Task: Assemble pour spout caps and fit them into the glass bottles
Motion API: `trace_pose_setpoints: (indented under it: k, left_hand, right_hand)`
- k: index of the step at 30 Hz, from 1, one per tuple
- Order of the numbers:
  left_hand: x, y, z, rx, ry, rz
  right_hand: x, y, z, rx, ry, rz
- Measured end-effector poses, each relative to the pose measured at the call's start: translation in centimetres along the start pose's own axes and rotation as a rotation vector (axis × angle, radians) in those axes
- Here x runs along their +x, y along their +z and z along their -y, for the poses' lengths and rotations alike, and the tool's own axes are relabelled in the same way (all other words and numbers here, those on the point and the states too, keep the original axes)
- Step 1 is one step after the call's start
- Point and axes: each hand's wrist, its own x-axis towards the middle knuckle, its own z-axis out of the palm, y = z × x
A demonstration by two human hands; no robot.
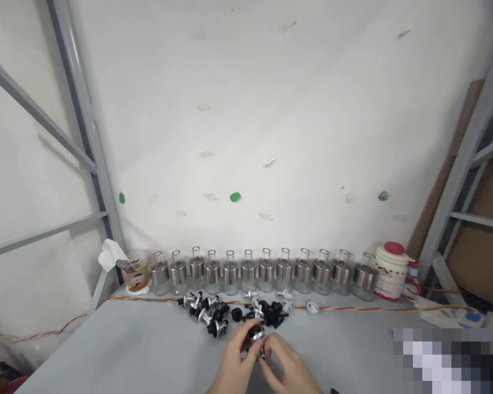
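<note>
Low in the view, my left hand [235, 355] and my right hand [285, 364] meet over the grey table [127, 350]. Together they pinch a small black and silver pump cap [256, 332] between their fingertips. Just beyond my hands lies a loose pile of similar black and silver caps [213, 314], with a few white ones [312, 306] to the right. Behind the pile, a row of several clear glass bottles with silver collars [248, 271] stands along the wall.
A plastic cup with a tissue [135, 271] stands at the row's left end, a white and red lidded mug [391, 271] at its right end. A red and yellow twisted wire [353, 308] runs across the table. Grey metal shelf frames [86, 137] flank both sides.
</note>
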Motion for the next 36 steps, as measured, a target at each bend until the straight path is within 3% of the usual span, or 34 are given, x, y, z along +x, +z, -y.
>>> trace_pose_setpoints:
  k: [4, 12, 19, 22, 36]
  left_hand:
    - [-0.1, 0.0, -0.4, 0.046, 0.008, 0.054]
    - [-0.1, -0.3, -0.8, 0.11, -0.002, 0.075]
    - [-0.2, -0.3, -1.0, 0.159, 0.025, 0.042]
    - [-0.3, -0.3, -0.9, 0.161, 0.001, 0.034]
    - [-0.5, -0.6, -0.1, 0.219, -0.035, 0.092]
  right_hand:
    - [-0.1, 0.3, 0.1, 0.028, -0.005, 0.002]
    - [0.1, 0.4, 0.3, 0.287, 0.204, 0.017]
    - [0.7, 0.6, 0.2, 0.82, 0.362, 0.059]
    - [0.9, 0.5, 0.1, 0.948, 0.408, 0.093]
    - [0.7, 0.9, 0.2, 1.014, 0.423, 0.13]
